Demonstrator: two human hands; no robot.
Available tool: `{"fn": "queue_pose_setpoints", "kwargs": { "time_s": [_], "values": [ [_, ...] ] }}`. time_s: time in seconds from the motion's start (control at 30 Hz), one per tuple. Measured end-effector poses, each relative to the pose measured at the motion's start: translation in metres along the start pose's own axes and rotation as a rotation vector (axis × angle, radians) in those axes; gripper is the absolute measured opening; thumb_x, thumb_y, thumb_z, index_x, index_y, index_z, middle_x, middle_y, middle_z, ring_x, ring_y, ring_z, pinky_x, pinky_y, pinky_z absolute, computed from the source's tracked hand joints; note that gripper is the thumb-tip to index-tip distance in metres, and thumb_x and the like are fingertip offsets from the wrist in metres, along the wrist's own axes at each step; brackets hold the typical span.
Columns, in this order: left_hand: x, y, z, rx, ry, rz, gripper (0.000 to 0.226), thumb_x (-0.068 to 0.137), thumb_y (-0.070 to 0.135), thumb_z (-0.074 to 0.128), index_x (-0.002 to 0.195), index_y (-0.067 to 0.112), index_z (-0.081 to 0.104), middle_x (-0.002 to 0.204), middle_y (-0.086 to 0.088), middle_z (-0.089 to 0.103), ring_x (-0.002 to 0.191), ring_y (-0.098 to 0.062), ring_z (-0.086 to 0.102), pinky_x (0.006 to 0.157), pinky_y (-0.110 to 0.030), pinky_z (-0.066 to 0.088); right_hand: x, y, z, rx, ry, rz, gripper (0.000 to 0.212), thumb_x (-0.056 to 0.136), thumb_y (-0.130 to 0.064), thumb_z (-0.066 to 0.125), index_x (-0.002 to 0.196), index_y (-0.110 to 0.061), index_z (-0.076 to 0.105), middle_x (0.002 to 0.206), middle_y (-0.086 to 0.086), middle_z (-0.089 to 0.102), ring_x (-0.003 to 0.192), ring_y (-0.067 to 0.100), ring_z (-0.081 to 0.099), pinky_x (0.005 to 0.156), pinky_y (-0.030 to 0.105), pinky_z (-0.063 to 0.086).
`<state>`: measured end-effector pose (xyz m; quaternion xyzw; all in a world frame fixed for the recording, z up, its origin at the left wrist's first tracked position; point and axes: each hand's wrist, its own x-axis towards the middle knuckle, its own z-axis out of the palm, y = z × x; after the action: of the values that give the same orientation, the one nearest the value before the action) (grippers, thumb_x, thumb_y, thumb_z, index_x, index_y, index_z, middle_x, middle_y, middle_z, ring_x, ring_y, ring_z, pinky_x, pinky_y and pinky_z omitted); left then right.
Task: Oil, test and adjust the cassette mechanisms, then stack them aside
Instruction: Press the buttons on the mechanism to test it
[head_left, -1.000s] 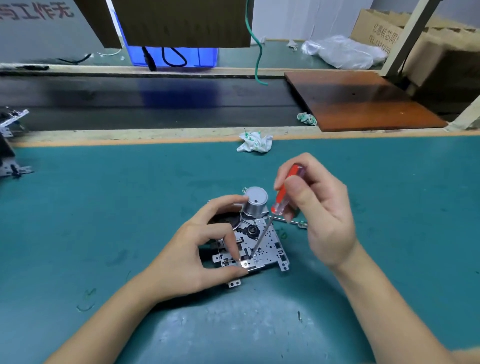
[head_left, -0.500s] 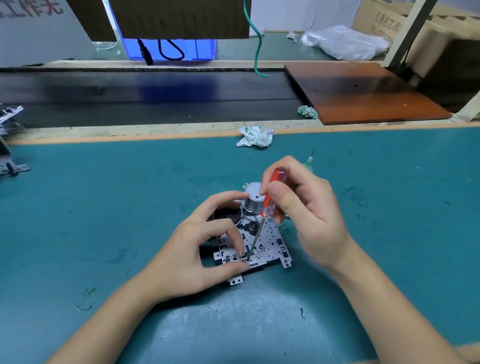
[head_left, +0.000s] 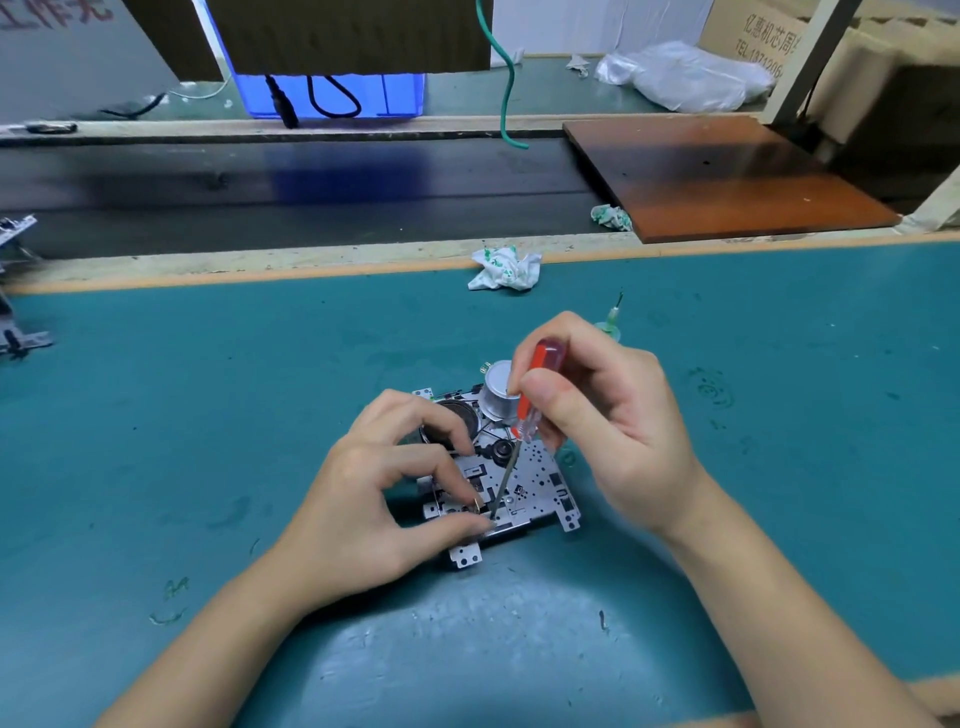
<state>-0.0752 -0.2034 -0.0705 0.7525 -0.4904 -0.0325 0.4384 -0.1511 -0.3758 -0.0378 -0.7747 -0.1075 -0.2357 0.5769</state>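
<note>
Close to the person, two bare arms reach out over a green mat (head_left: 156, 415). The left hand (head_left: 379, 499) curls round the near left side of a small metal mechanism (head_left: 530, 483). Its thumb and fingers pinch the edge and hold it flat on the mat. The right hand (head_left: 608, 421) is wrapped round a little screwdriver (head_left: 524, 410) with a red handle. The thin shaft slants down, and its tip sits on the plate near the front edge, just beside the left fingertips.

The mechanism lies in the middle of the mat, between the two hands. A round silver motor (head_left: 498, 389) stands at its far end. A dark wheel sits beside the motor, partly hidden by the left fingers.

This looks like the adjusting part of the job. I cannot tell if this one has been oiled or tested. It is not yet put aside.

Just past the right hand, a small green oiler (head_left: 612, 322) stands on the mat. A crumpled wipe (head_left: 504, 267) lies at the far edge of the mat. More metal parts (head_left: 15, 332) sit at the far left edge, well apart from the hands. They may be other mechanisms, but I cannot tell if they are done or waiting.

Farther back runs a dark belt (head_left: 311, 192) with a brown board (head_left: 727, 176) on it. A plastic bag (head_left: 685, 73) and a box (head_left: 753, 31) are behind.
</note>
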Motion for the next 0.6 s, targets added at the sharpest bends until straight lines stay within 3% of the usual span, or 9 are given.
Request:
{"fn": "queue_pose_setpoints", "kwargs": {
  "time_s": [0.13,0.47,0.6],
  "values": [
    [-0.001,0.001,0.001,-0.005,0.0,0.017,0.027,0.07,0.039,0.072,0.061,0.013,0.07,0.09,0.01,0.058,0.091,-0.008,0.05,0.083,-0.017,0.037,0.0,0.0,0.0,0.009,-0.004,-0.001,0.017,0.091,-0.022,0.048,0.081,-0.009,0.051,0.066,-0.01,0.049,0.056,0.0,0.05,0.059,0.01,0.039],
    [0.001,-0.003,-0.003,0.0,-0.043,0.028,0.026,0.07,0.041,0.073,0.061,0.017,0.068,0.081,0.014,0.055,0.085,-0.008,0.05,0.08,-0.02,0.038,0.0,-0.005,-0.001,-0.009,-0.012,0.019,0.017,0.09,-0.022,0.05,0.08,-0.008,0.052,0.066,0.004,0.054,0.055,0.001,0.05,0.057,0.011,0.04],
    [0.001,-0.004,-0.002,-0.041,-0.051,0.026,0.02,0.07,0.039,0.074,0.062,0.022,0.066,0.077,0.016,0.055,0.082,-0.008,0.049,0.078,-0.02,0.038,0.002,-0.013,-0.003,-0.051,-0.034,0.075,0.016,0.087,-0.025,0.054,0.078,-0.013,0.056,0.068,0.008,0.058,0.051,0.011,0.052,0.052,0.02,0.045]
  ]
}}
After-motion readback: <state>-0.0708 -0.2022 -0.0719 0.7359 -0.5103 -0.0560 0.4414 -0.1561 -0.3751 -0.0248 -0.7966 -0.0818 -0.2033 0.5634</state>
